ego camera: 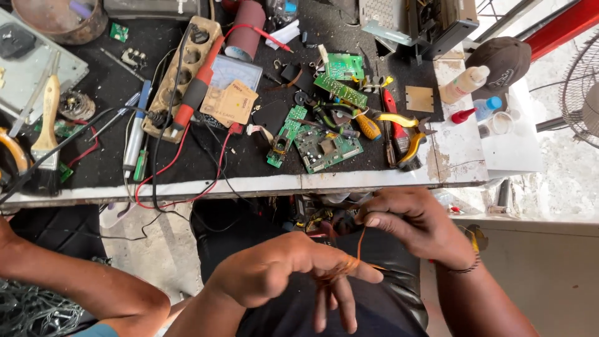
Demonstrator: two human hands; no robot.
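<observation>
Head view — copper wire (360, 240) near-vertical between hands

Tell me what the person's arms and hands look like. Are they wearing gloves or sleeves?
No gloves and no sleeves show. Both forearms are bare right up to the picture's edge. The left hand wears nothing that I can see. The right hand has a thin dark bracelet around its wrist. No rings show on the fingers of either hand.
</observation>
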